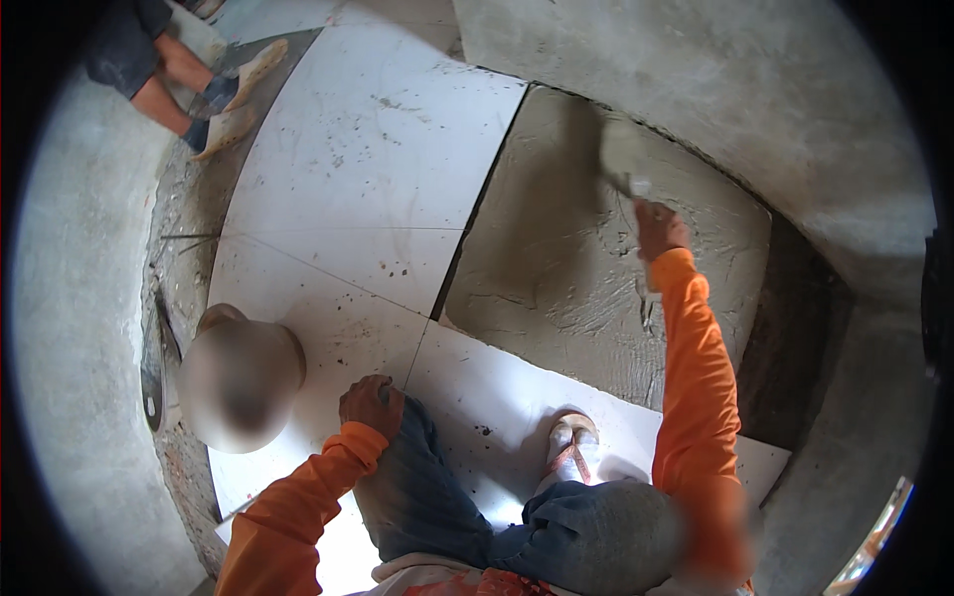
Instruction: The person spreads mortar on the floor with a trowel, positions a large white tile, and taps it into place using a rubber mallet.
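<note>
In my right hand (661, 228), closed on its handle, is a trowel (621, 159). Its pale blade lies at the far part of a wet grey mortar bed (556, 238), near the wall. Ridges and smears mark the mortar's surface, and my arm covers part of its right side. My left hand (373, 405) rests on my bent left knee with the fingers curled in, and I see nothing held in it. Large white tiles (368, 139) border the mortar on the left and near sides, with a dark gap along the left edge.
Left of my left hand stands a round beige vessel-like thing (243, 368), partly blurred. A dark flat tool (152, 368) lies by the left wall. Another person's shoes (224, 129) are at the far left. Concrete walls (735, 79) enclose both sides; a dark strip (795, 318) lies right of the mortar.
</note>
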`<state>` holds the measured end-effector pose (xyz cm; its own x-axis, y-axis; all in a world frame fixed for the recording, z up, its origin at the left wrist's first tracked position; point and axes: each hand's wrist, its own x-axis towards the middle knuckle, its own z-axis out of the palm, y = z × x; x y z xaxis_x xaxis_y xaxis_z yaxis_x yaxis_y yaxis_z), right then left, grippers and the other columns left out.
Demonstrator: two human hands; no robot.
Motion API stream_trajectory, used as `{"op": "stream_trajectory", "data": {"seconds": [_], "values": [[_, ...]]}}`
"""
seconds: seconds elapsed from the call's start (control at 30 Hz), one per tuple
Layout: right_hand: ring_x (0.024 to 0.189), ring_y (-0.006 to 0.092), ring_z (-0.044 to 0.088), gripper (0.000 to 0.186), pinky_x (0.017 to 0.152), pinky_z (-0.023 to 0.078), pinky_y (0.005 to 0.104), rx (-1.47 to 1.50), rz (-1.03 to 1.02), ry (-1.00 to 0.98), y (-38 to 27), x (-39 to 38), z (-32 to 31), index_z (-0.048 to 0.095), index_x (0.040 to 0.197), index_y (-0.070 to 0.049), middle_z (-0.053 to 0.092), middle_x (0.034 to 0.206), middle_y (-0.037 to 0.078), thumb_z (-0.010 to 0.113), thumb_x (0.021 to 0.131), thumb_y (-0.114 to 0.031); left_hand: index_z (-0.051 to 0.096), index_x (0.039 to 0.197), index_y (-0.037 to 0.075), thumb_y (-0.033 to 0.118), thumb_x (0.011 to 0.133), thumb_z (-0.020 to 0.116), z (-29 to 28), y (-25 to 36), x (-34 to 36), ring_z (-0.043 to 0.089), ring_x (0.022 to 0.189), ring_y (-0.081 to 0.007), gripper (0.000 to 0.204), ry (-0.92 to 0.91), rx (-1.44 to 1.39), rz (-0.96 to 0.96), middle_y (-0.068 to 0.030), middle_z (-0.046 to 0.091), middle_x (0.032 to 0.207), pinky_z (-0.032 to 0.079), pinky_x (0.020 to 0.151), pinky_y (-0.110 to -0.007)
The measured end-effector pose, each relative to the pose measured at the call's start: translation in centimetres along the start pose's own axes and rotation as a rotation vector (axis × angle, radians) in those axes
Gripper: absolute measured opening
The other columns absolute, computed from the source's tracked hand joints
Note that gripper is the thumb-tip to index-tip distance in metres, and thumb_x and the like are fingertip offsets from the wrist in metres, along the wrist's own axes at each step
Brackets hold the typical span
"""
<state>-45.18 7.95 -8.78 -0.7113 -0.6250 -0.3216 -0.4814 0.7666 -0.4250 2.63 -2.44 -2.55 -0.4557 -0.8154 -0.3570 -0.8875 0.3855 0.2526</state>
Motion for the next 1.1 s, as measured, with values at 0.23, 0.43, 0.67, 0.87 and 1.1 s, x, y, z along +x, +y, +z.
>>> {"op": "stream_trajectory", "data": {"seconds": [0.23, 0.43, 0.67, 0.87, 1.1], "values": [[0.063, 0.0289, 0.063, 0.046, 0.061, 0.051, 0.0382, 0.174, 0.066, 0.08, -3.7, 4.4, 2.9, 0.059, 0.089, 0.002, 0.06, 0.072, 0.016, 0.048, 0.085, -0.043, 0.062, 0.091, 0.007, 0.027, 0.077, 0.053, -0.7, -0.5, -0.2, 0.056, 0.095, -0.0275, 0.025, -0.039, 0.011, -0.057, -0.0085, 0.062, 0.098, 0.039, 0.089, -0.039], [0.073, 0.0309, 0.064, 0.047, 0.071, 0.051, 0.0402, 0.295, 0.229, -0.252, -9.8, 5.4, -1.2, 0.059, 0.099, 0.002, 0.062, 0.079, 0.019, 0.049, 0.084, -0.042, 0.062, 0.092, 0.008, 0.027, 0.077, 0.053, -0.5, -0.1, 0.1, 0.056, 0.094, -0.0284, 0.026, -0.042, -0.005, -0.05, -0.0084, 0.062, 0.098, 0.039, 0.089, -0.04], [0.085, 0.03, 0.06, 0.028, 0.075, 0.05, 0.04, -0.446, -0.635, -0.101, -4.5, 0.4, 3.5, 0.053, 0.112, -0.012, 0.059, 0.098, 0.01, 0.04, 0.092, -0.028, 0.062, 0.093, 0.008, 0.027, 0.077, 0.053, -0.4, 0.1, 0.0, 0.056, 0.096, -0.0272, 0.026, -0.043, -0.011, -0.052, -0.0082, 0.062, 0.099, 0.038, 0.09, -0.039], [0.081, 0.0287, 0.062, 0.029, 0.071, 0.051, 0.039, -0.003, -0.27, -0.098, -2.9, -3.6, 0.6, 0.058, 0.104, -0.013, 0.06, 0.095, 0.011, 0.044, 0.09, -0.033, 0.062, 0.091, 0.009, 0.026, 0.077, 0.054, -0.7, -0.1, -0.2, 0.056, 0.094, -0.0279, 0.024, -0.014, 0.011, -0.033, -0.0082, 0.062, 0.097, 0.04, 0.087, -0.039], [0.062, 0.0265, 0.061, 0.042, 0.06, 0.049, 0.0375, 0.292, -0.213, 0.12, -3.8, 0.4, 5.7, 0.061, 0.093, -0.003, 0.06, 0.08, 0.013, 0.046, 0.086, -0.042, 0.063, 0.091, 0.009, 0.026, 0.076, 0.055, -0.3, -0.2, 0.1, 0.057, 0.092, -0.0288, 0.024, -0.018, 0.018, -0.014, -0.0084, 0.063, 0.096, 0.042, 0.084, -0.039]]}}
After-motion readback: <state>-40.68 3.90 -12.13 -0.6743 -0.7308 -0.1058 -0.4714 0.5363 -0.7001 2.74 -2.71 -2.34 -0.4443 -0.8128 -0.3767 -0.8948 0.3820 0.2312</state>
